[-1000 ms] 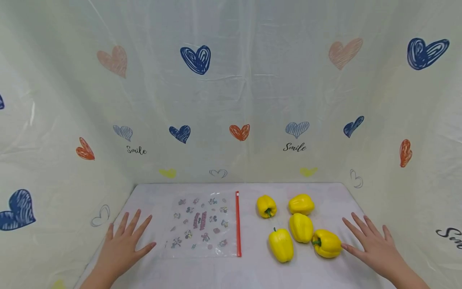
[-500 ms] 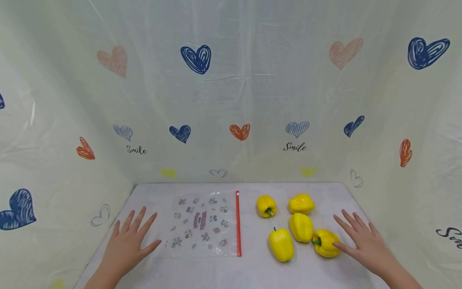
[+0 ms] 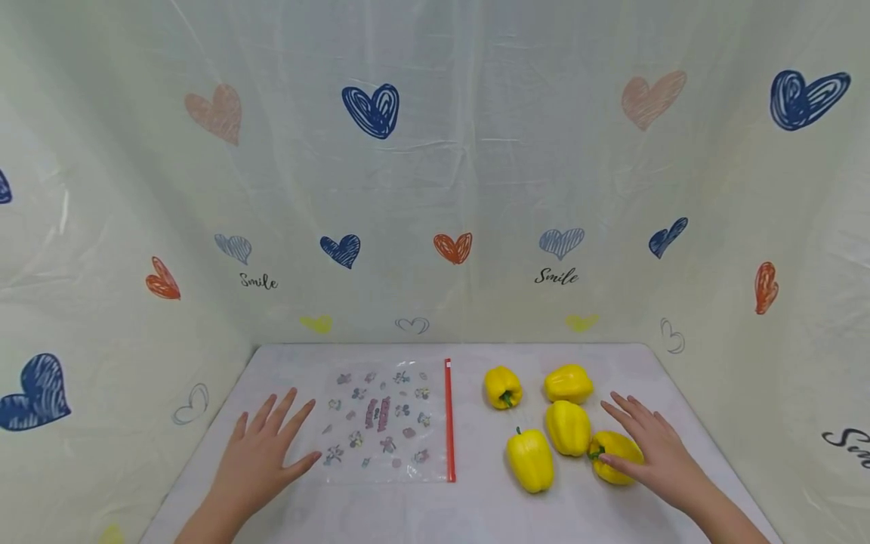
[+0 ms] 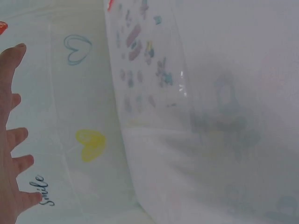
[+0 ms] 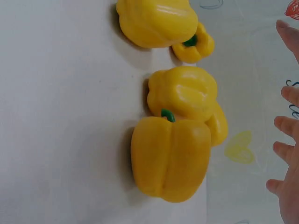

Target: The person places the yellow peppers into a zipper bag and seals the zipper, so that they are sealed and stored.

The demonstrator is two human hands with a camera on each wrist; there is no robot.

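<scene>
My left hand [image 3: 260, 453] hovers with spread fingers at the left edge of a flat, clear zip bag [image 3: 381, 468]. The bag has small cartoon prints and a red slider strip [image 3: 449, 423] along its right side. My right hand [image 3: 655, 461], fingers apart and holding nothing, is over the rightmost yellow bell pepper [image 3: 617, 467] and overlaps it in the head view. That same pepper [image 5: 170, 158] lies largest in the right wrist view, with its green stem showing. Several more yellow peppers lie near it, among them a front one [image 3: 530, 462] and a middle one [image 3: 568, 428].
Everything lies on a white-covered table [image 3: 476, 517]. A pale curtain [image 3: 448, 174] with printed hearts and "Smile" lettering encloses the back and both sides. Two peppers stand farther back, one at left [image 3: 503, 387] and one at right [image 3: 568, 384].
Both hands have moved inward over the table: the left one rightward toward the bag, the right one leftward over the rightmost pepper. The bag and peppers have stayed in place.
</scene>
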